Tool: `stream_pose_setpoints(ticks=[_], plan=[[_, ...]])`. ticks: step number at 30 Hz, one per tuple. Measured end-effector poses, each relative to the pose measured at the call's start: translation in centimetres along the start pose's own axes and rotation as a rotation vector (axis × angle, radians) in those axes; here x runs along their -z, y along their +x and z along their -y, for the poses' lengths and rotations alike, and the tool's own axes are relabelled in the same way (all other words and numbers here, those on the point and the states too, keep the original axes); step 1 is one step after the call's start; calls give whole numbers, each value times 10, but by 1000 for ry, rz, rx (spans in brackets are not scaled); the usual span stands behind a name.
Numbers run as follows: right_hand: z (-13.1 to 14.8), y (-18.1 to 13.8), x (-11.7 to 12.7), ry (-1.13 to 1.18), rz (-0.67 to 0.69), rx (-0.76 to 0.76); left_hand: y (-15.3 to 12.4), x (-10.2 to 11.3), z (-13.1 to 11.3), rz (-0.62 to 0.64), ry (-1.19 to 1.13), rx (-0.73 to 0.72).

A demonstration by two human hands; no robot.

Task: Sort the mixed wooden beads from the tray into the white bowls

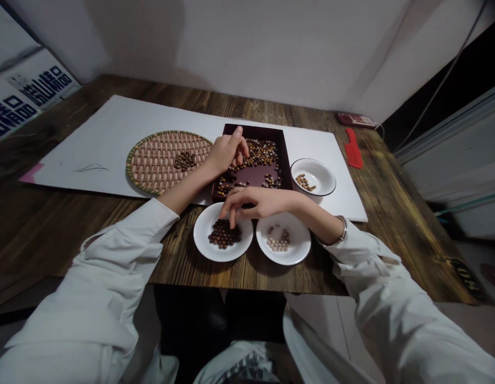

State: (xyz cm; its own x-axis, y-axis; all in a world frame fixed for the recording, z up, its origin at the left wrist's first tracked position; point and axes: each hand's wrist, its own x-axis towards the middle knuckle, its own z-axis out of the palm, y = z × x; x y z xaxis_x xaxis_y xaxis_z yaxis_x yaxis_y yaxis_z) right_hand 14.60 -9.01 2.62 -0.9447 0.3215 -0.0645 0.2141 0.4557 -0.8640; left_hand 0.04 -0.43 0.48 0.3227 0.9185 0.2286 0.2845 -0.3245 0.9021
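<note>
My left hand point(227, 152) hangs over the near-left part of a dark maroon rectangular tray point(285, 160), its fingers curled by a spread of mixed brown wooden beads point(255, 154). My right hand point(257, 202) reaches across the tray's near edge. Its fingertips dip into dark beads point(224, 233) on a white round plate point(201, 240). Whether either hand holds a bead is hidden. Pale beads point(278, 241) lie on a second white plate point(299, 240). Tan beads point(305, 183) sit in a rimmed white dish point(321, 173). A woven round bamboo tray point(151, 162) holds a small dark heap point(185, 160).
Everything stands on a dark wooden table point(403, 213), partly over a white board point(87, 154). A red plastic comb point(353, 149) and a red box point(355, 120) lie at the far right. White sleeves enter from the bottom corners.
</note>
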Motion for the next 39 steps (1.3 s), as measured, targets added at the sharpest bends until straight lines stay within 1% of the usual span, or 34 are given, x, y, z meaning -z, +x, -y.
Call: stream_pose_setpoints(ticks=[3,10,16,24,31,39], plan=[[-1,0,0,-3,-5,-6,0,0,1,-2,-7,-9],[0,0,1,-65,-5,38,0,0,-1,17,-11,15],[0,2,-1,-92,-9,7,0,0,-1,23,-19,5],[1,2,0,-58,-6,12,1,1,2,37,-20,13],[1,2,-1,-61,-21,-18,2,1,4,43,-31,8],[2,1,-4,-25,-48,-85,2,1,2,35,24,-25]])
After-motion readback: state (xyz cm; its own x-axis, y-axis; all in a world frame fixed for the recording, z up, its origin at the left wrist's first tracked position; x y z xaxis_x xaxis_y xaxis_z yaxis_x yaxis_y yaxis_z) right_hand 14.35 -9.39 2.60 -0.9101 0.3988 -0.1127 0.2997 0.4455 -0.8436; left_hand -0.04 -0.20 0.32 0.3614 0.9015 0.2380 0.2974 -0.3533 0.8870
